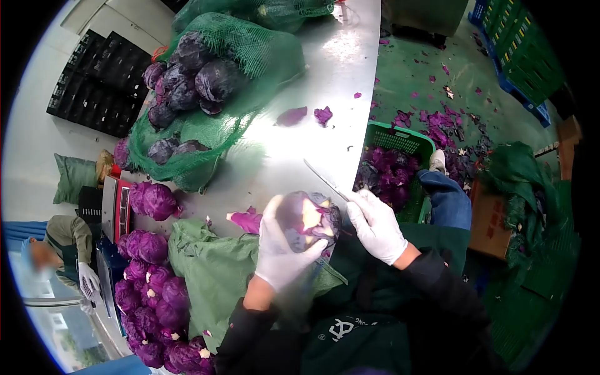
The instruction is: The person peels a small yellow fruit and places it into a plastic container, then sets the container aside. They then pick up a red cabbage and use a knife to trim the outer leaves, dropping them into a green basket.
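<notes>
My left hand (284,240), in a white glove, grips a red cabbage (312,219) whose pale cut stem end faces up toward me. In my gloved right hand (376,226) is a knife (325,179), its thin blade pointing up and left, just above and to the right of the cabbage. A loose purple leaf (245,220) lies on the metal table (331,112) beside my left hand. Under my left forearm spreads a green woven sack (206,250).
A green mesh bag (269,56) spills dark cabbages (215,80) at the back left. Trimmed cabbages (150,300) are heaped along the left. A green crate (406,134) with purple leaves stands by my leg. Leaf scraps litter the floor. Another person (65,247) is at far left.
</notes>
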`<action>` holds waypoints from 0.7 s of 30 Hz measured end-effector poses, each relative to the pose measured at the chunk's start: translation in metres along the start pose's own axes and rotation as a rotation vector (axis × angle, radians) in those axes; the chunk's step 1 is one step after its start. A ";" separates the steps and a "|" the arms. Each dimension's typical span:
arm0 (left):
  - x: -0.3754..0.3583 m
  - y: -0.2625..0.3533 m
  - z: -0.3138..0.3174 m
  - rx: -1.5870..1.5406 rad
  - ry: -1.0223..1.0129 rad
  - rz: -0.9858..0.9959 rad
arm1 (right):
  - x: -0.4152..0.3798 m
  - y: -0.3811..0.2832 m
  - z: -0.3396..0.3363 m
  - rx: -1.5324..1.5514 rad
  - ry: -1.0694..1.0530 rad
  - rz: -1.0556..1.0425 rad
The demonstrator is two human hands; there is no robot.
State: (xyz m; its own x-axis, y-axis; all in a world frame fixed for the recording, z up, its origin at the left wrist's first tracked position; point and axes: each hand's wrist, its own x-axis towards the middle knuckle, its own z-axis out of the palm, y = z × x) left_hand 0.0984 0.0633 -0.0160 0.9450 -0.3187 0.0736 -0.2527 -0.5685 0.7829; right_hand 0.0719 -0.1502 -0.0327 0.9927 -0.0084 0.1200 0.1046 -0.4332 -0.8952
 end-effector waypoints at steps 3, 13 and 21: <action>0.005 0.006 -0.006 0.297 -0.087 0.164 | -0.004 -0.014 0.002 -0.076 -0.071 -0.018; 0.001 0.002 -0.007 0.147 -0.120 0.133 | 0.025 0.038 0.006 0.038 -0.069 0.231; -0.015 0.001 -0.006 0.147 -0.017 0.257 | 0.014 -0.020 0.003 -0.077 -0.040 0.010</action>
State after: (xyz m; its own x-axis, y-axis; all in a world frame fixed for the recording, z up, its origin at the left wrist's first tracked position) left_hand 0.0850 0.0720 -0.0122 0.8428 -0.4785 0.2463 -0.5118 -0.5713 0.6416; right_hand 0.0838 -0.1389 -0.0143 0.9955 0.0217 0.0926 0.0910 -0.5016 -0.8603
